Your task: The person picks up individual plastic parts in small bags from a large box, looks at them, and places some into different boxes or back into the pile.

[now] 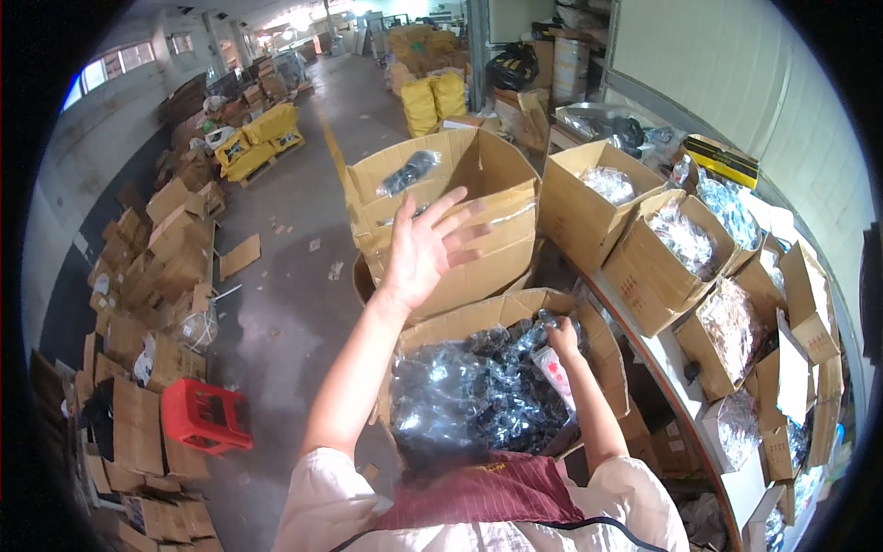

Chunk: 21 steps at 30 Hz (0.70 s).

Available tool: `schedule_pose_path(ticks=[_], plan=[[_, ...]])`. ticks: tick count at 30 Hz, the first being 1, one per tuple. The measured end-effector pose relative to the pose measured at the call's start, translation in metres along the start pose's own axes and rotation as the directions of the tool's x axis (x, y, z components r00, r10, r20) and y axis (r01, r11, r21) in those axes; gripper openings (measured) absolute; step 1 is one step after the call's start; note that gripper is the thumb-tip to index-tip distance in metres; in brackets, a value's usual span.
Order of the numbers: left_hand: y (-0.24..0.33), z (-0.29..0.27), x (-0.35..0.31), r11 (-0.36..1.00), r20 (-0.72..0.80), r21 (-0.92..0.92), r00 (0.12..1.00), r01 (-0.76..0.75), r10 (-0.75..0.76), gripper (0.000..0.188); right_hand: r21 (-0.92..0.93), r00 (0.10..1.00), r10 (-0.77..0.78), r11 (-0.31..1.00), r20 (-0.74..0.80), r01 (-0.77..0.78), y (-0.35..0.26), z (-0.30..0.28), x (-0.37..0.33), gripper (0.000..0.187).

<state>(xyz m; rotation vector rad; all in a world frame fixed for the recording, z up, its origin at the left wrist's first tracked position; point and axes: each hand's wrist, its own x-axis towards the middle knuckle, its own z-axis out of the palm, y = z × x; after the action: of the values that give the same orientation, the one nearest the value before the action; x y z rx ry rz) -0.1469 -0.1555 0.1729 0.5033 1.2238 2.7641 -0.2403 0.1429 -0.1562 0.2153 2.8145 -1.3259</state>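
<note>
My left hand (pixel 428 244) is raised in front of a tall open carton (pixel 451 267), fingers spread, holding nothing. Beyond its fingertips, a dark item in a clear plastic bag (pixel 409 172) shows against the carton's inner far-left wall, apart from the hand; whether it touches the cardboard I cannot tell. Below, a wide open carton (pixel 602 368) is full of dark items in shiny clear bags (pixel 487 386). At its right side my right hand (pixel 563 338) is closed on a clear plastic bag. Just under that hand lies a white packet with red marks (pixel 554 370).
On the right, a long bench (pixel 676 423) bears several open cartons (pixel 658 262) of bagged goods. A red plastic stool (pixel 207 416) stands at left, beside piled cardboard boxes (pixel 138 423). Yellow sacks (pixel 262 143) sit farther off along the aisle.
</note>
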Motion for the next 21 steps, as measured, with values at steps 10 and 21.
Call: schedule_pose_path(ticks=[10, 21], plan=[[-0.151, -0.144, -0.191, 0.884, -0.376, 0.046, 0.828, 0.465, -0.416, 0.043, -0.505, 0.942, -0.019, 0.840, 0.335, 0.197, -0.009, 0.035, 0.039, 0.069], [-0.170, -0.152, -0.277, 0.886, -0.690, 0.138, 0.684, 0.444, -0.236, 0.031, -0.546, 0.947, -0.183, 0.781, 0.263, 0.303, 0.013, 0.056, 0.027, 0.069]])
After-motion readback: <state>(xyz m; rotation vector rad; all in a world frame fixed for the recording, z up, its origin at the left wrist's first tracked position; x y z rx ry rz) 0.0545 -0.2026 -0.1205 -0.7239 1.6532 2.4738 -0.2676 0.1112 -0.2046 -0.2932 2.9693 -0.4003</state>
